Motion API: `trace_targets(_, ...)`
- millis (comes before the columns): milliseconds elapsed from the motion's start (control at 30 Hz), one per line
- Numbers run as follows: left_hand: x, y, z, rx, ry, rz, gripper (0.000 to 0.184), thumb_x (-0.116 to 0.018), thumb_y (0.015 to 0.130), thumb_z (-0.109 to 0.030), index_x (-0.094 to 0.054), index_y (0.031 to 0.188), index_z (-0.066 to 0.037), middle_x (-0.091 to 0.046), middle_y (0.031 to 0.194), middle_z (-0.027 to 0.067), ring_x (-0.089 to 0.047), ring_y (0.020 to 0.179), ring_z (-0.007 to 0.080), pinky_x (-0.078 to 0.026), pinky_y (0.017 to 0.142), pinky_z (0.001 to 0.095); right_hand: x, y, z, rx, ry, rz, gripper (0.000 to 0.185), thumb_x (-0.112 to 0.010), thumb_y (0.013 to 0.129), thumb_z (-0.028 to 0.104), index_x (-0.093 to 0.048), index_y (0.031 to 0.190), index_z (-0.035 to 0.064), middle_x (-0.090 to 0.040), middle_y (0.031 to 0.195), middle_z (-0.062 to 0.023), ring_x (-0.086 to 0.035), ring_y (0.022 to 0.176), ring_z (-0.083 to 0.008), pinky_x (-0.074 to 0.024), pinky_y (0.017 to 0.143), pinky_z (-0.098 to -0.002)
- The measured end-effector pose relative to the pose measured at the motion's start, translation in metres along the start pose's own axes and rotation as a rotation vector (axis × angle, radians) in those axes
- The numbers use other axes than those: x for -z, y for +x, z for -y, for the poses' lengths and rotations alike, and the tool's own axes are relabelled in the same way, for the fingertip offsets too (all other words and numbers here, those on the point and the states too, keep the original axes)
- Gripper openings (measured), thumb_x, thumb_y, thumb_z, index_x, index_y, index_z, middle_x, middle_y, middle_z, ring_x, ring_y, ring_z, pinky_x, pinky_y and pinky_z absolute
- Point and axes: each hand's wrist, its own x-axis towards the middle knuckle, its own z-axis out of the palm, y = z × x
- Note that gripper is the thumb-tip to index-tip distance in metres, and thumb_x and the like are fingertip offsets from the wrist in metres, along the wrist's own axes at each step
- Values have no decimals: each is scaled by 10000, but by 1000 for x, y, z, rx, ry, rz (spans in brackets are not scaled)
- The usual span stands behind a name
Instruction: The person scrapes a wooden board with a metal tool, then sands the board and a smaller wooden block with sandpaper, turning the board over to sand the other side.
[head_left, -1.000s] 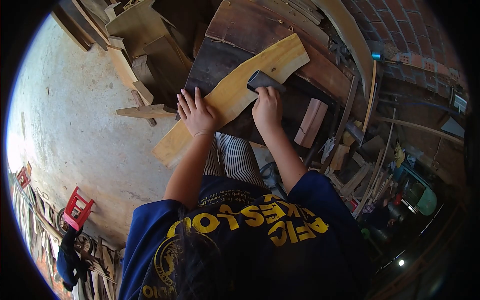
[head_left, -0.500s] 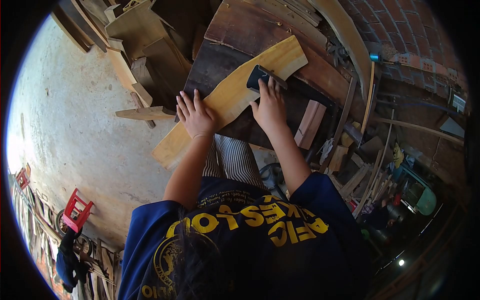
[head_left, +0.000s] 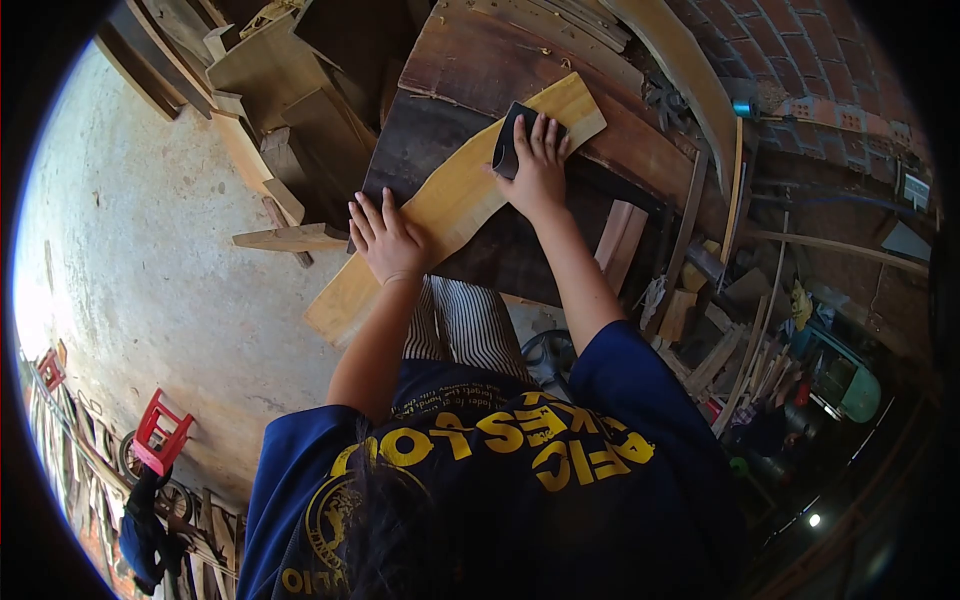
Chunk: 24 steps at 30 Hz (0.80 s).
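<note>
A long, wavy-edged yellowish board [head_left: 455, 200] lies slanted across a dark wooden worktop [head_left: 425, 135]. My left hand [head_left: 390, 240] presses flat on the board's nearer half, fingers spread, with nothing in it. Toward the far end, my right hand [head_left: 538, 170] holds a piece of black sandpaper [head_left: 507, 150] against the board's face. Its fingers reach over the sheet and the thumb is at the left side. The palm hides part of the sheet, which curls up at its left edge.
A pinkish wood block [head_left: 620, 240] lies on the worktop to the right. Several planks and offcuts [head_left: 290, 150] are stacked at the far left. A curved board [head_left: 690, 75] leans near the brick wall [head_left: 790, 60]. A red stool [head_left: 162, 432] stands on the concrete floor [head_left: 200, 290].
My right hand has moved slightly up and left and now covers the sandpaper, whose raised flap has been pressed down. My left hand stays in place on the board.
</note>
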Motion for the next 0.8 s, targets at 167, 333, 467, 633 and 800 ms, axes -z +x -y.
trace_targets(167, -2, -1, 2, -6, -6, -8, 572, -448, 788, -232, -446, 1345, -100, -278, 1464, 241, -227, 1373, 383, -158, 1114, 469, -18, -27, 30, -101, 117, -29, 697, -650, 799, 315, -385, 1361, 0, -343, 1390, -306, -271, 1322, -468, -205, 1104, -512)
trace_targets(333, 3, 1, -1, -17, -22, -4, 578, -441, 784, -233, -441, 1345, -93, -276, 1463, 242, -220, 1374, 385, -153, 1115, 472, -25, -68, 70, -231, 172, 62, 888, -729, 666, 191, -286, 1418, 30, -258, 1443, -286, -208, 1359, -443, -166, 1121, -519)
trace_targets(467, 4, 0, 0, -16, -5, 21, 575, -437, 789, -231, -437, 1348, -95, -274, 1464, 243, -223, 1372, 386, -154, 1114, 472, -20, 5, 1, -312, -18, -54, 792, -719, 711, 266, -364, 1358, -22, -354, 1395, -270, -286, 1320, -446, -204, 1107, -524)
trace_targets(633, 3, -1, 2, -31, 4, 15, 570, -434, 793, -234, -439, 1346, -96, -275, 1463, 244, -225, 1370, 388, -158, 1112, 471, -17, 62, -50, -401, -17, -174, 701, -683, 753, 248, -396, 1317, -52, -402, 1361, -266, -336, 1301, -414, -235, 1099, -508)
trace_targets(800, 0, 1, 1, -24, -3, -3, 561, -418, 799, -232, -442, 1343, -96, -281, 1459, 247, -233, 1364, 398, -169, 1108, 479, -33, -68, 102, -212, 273, 77, 946, -774, 597, 153, -296, 1397, -6, -319, 1425, -255, -247, 1351, -428, -171, 1111, -546)
